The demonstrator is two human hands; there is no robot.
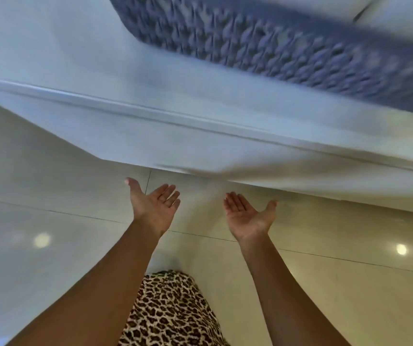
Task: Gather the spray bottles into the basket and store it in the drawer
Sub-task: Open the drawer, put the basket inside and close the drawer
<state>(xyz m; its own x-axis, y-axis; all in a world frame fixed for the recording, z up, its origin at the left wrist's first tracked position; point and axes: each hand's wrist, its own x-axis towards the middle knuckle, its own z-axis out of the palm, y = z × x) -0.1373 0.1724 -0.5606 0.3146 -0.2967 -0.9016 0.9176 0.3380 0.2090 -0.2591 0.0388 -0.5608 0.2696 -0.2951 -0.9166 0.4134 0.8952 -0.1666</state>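
Note:
A blue-grey woven basket (288, 46) sits on the white top of a cabinet (50, 46), blurred by camera motion; its contents are out of sight. No spray bottle is visible. My left hand (154, 204) and my right hand (248, 214) are held out palm up over the floor, side by side, just below the white front edge of the cabinet. Both hands have spread fingers and hold nothing. They do not touch the cabinet.
The white cabinet front (200, 143) runs diagonally across the view, with a groove along its top edge. Glossy beige floor tiles (50, 221) lie below, with light reflections. Leopard-print clothing (170, 313) shows between my forearms.

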